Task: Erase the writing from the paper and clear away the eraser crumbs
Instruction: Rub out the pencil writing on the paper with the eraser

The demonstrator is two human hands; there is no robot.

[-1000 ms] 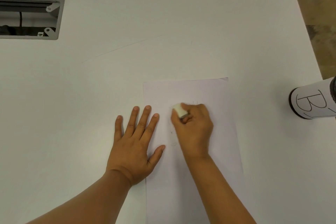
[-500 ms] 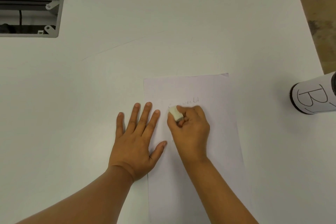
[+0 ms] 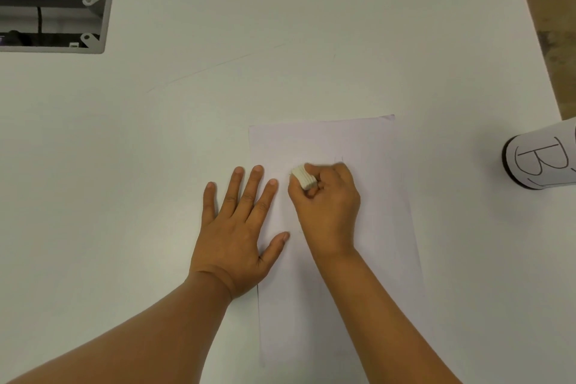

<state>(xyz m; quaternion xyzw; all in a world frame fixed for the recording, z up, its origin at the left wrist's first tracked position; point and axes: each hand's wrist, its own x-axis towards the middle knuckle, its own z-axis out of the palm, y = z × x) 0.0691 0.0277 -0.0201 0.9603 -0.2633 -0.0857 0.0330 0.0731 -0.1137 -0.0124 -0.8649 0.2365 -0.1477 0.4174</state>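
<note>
While you look down from the head cam, note what changed vs half a sec ago: the faint pencil word that showed just far of your right hand (image 3: pixel 327 209) is now mostly covered or gone, w/ only a thin stroke visible at the hand's far right edge. The eraser (image 3: pixel 303 178) has shifted a bit to the right and far along that line, approx where the word's left end was. Your left hand (image 3: pixel 237 234) hasn't moved; it sits in the same spot as before. The camera itself tipped slightly, so the sheet sits lower in frame than earlier.

Right hand: curled into a tight pinch around the white ribbed eraser, thumb and fingers closed on it, eraser tip pressed toward the paper (image 3: pixel 374 196). Left hand: spread wide and flat, palm down, fingers fanned, thumb and two fingers lying on the sheet's left edge, the rest on the table (image 3: pixel 280 40).

Counts: 1 sheet of paper, lying flat mid-table, long side running near to far, its far right corner slightly lifted. 1 eraser, in your right hand over the sheet's far half. 2 hands, both bare. 1 cylinder (image 3: pixel 542 162) wrapped in a white label w/ a handwritten "B", at the right edge, well apart from the sheet. 1 grey metal housing (image 3: pixel 53 0) at the far left corner. Crumbs: can't tell, too small to make out.
</note>
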